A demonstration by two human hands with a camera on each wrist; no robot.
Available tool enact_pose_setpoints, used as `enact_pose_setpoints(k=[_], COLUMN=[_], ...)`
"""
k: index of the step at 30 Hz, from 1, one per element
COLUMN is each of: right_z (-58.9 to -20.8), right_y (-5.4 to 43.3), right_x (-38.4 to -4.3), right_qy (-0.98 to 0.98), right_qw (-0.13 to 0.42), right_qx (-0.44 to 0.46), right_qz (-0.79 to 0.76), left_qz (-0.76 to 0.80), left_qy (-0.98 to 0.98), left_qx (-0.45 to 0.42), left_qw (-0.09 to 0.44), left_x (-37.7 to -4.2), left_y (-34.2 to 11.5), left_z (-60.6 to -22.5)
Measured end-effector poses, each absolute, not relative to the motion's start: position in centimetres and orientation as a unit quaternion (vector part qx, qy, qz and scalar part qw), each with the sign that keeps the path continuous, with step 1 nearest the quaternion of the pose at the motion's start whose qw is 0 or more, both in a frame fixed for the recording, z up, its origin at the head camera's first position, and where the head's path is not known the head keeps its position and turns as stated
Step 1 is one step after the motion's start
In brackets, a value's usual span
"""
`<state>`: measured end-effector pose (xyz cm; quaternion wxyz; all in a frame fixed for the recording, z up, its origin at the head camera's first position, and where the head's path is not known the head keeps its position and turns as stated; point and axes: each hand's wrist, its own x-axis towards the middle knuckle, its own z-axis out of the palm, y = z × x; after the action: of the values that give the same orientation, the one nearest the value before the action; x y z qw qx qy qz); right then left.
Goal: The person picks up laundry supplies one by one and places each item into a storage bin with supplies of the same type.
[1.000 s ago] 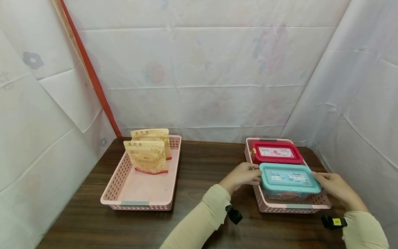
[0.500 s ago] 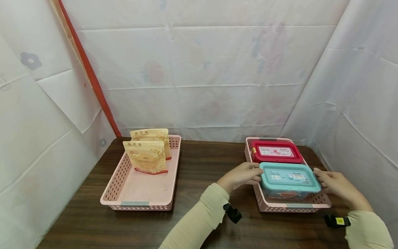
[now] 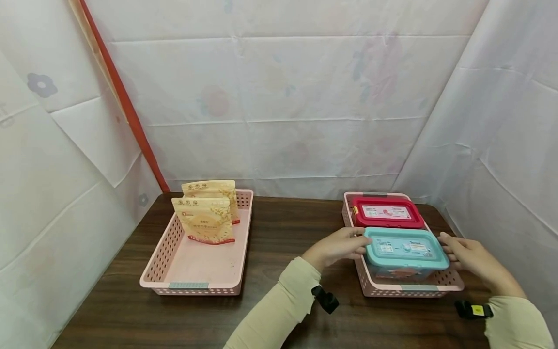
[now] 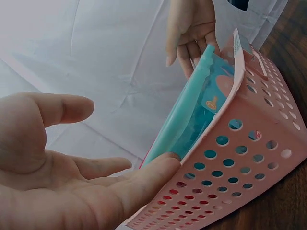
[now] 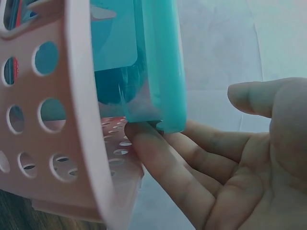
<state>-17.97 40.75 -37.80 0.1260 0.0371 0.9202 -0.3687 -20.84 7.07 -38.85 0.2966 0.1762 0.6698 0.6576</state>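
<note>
A teal-lidded plastic box (image 3: 407,249) sits in the front part of the right pink basket (image 3: 414,294). My left hand (image 3: 335,247) is at the box's left end, fingers loosely extended. In the left wrist view its thumb stands apart from the teal lid (image 4: 180,115), and one fingertip lies at the basket rim beside the box. At the right end is my right hand (image 3: 475,260). Its fingertips reach under the lid's edge in the right wrist view, the thumb (image 5: 254,98) clear of the lid. Behind, in the same basket, lies a red-lidded box (image 3: 388,213).
On the left of the brown table (image 3: 301,223) stands another pink basket (image 3: 205,271). Two yellow pouches stand in its back part, the front pouch (image 3: 206,220) overlapping the rear pouch (image 3: 234,198). White patterned sheets (image 3: 270,97) hang behind and at both sides.
My right hand has shifted slightly to the right, and its thumb has come off the teal lid's corner. The left hand has barely moved; the boxes and baskets look the same.
</note>
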Motion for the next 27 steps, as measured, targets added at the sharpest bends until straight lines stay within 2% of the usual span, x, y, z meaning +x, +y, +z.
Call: enact_pose_setpoints(k=[14,22,27], right_z=[-37.3,-37.4,-37.2], right_y=[40.5,40.6,40.5], right_x=[-17.5,-17.2,-17.2], right_qy=[0.921,0.920,0.918], right_qw=[0.113,0.046,0.035], right_qx=[0.033,-0.015,-0.016], right_qz=[-0.373,-0.390,-0.394], left_qz=[0.653,0.660,0.658], left_qy=[0.677,0.677,0.680], left_qx=[0.177,0.170,0.178], left_qw=[0.289,0.277,0.268], left_x=[-20.9,-21.2,-21.4], left_y=[6.7,6.3,5.6], left_z=[-38.7,-38.9,-38.8])
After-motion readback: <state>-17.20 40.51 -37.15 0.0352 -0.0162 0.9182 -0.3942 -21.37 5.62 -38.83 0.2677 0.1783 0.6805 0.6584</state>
